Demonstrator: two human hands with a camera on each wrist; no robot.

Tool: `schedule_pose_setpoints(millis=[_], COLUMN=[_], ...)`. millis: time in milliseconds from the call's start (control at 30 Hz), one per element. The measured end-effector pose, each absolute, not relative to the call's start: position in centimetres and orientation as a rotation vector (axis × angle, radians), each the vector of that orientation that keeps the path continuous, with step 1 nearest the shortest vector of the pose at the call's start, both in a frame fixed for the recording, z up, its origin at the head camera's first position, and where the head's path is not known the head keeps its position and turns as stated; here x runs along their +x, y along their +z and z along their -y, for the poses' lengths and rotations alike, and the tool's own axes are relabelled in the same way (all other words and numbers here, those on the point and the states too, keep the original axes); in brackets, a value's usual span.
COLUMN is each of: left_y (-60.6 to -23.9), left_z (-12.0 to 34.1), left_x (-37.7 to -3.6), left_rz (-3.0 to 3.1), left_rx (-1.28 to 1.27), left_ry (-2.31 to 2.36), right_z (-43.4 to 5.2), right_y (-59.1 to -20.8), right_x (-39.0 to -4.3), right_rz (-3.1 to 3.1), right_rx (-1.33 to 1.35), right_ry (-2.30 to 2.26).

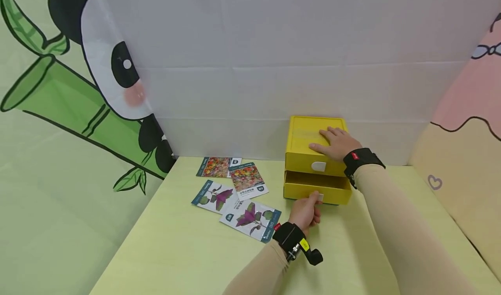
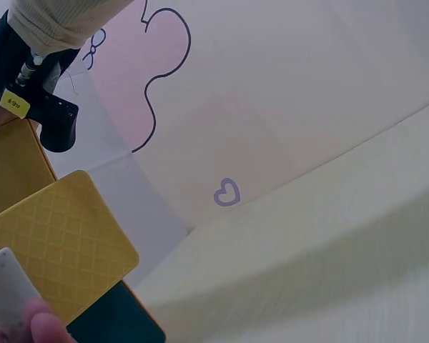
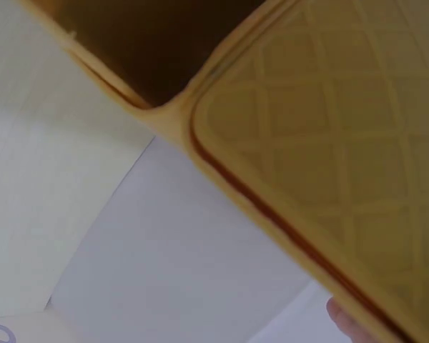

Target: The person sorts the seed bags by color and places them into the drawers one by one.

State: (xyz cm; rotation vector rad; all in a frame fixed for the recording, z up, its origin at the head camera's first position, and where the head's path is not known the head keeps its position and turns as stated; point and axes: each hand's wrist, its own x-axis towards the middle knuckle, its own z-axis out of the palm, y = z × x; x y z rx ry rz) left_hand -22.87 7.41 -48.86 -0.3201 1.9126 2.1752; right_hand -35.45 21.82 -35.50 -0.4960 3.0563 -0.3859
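A yellow two-drawer box (image 1: 307, 127) stands against the back wall, right of centre in the head view. Its lower drawer (image 1: 299, 192) is pulled partly out, and the part of its inside that shows is bare. My left hand (image 1: 305, 212) pinches the white tab (image 2: 8, 286) on that drawer's front between thumb and fingers. On top of the box rests my right hand (image 1: 337, 144), fingers spread flat. The upper drawer (image 1: 297, 161), with its own white tab, is closed. In the right wrist view the box's waffle-patterned front (image 3: 343, 136) fills much of the frame.
Left of the box lie several seed packets: two with purple plants (image 1: 250, 219), overlapping, and two with orange-red flowers (image 1: 247, 177) behind them. The pale yellow table (image 1: 168, 251) meets a white back wall (image 1: 242, 91) and a cartoon-printed cloth (image 1: 462, 169) at the right.
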Motion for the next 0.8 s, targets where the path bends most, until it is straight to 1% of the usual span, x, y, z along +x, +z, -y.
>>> schedule_pose_setpoints(millis=[400,633,800], left_y=[-48.9,-49.0,-49.0], left_z=[-7.4,-7.3,-6.9], left_x=[-21.5,-20.7,-20.0], left_rz=[-1.882,-1.896,-1.883], left_rx=[-0.323,-0.278,-0.253], left_ry=[2.194,2.216,2.217], right_z=[-22.2,-22.7,-22.5], right_y=[-35.8,-36.3,-36.2], right_x=[-36.0,-36.6,-36.4], right_rz=[-3.055,-3.08,-3.071], right_rx=[-0.505,-0.489,-0.504], right_ry=[-0.379,-0.399,-0.414])
